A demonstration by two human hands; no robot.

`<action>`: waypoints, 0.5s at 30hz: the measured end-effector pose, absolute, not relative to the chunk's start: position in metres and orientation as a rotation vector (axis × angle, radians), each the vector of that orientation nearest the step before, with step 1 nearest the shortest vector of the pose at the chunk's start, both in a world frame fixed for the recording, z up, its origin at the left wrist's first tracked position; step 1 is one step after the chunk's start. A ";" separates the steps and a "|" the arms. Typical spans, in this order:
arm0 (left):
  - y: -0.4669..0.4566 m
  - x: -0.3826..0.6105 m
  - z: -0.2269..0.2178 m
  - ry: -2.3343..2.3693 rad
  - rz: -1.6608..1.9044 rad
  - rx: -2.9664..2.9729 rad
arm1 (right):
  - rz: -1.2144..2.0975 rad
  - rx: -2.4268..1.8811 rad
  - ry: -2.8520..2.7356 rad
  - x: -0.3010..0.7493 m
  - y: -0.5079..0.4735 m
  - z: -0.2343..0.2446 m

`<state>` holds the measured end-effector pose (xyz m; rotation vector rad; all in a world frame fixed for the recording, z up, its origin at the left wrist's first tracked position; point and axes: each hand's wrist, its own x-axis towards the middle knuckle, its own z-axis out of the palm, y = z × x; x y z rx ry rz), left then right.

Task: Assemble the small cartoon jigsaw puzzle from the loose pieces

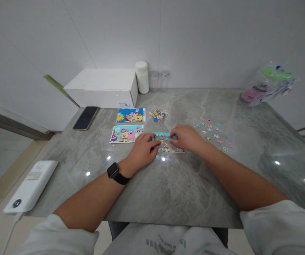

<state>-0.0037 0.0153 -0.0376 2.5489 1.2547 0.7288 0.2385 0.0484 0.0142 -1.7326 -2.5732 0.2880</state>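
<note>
A partly assembled jigsaw puzzle (171, 149) lies on the grey table in front of me, with gaps among its pieces. My left hand (143, 149) rests at the puzzle's left side, fingers stretched over its edge and thumb apart from them. At the right side, my right hand (186, 137) has its fingertips pinched on a small bluish puzzle piece, partly hidden by the fingers. Loose puzzle pieces (216, 136) are scattered right of that hand. A cartoon picture card (124, 134) lies just left of my left hand, its right edge partly covered.
Behind are a second picture card (130, 115) and a heap of pieces (158, 115). A white box (99, 97), white bottle (142, 78) and two clear jars (159, 82) stand by the wall. Left are a phone (86, 118) and power bank (32, 186); right, a plastic bag (264, 86).
</note>
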 end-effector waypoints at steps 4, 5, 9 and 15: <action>0.016 -0.004 -0.039 1.246 0.728 2.556 | 0.286 -1.736 -2.613 0.235 0.047 0.007; 0.016 -0.004 -0.039 1.247 0.732 2.556 | 0.286 -1.738 -2.613 0.234 0.048 0.007; 0.015 -0.004 -0.039 1.243 0.749 2.548 | 0.297 -1.741 -2.600 0.233 0.047 0.006; 0.014 -0.003 -0.036 1.224 0.749 2.551 | 0.289 -1.745 -2.554 0.230 0.045 0.005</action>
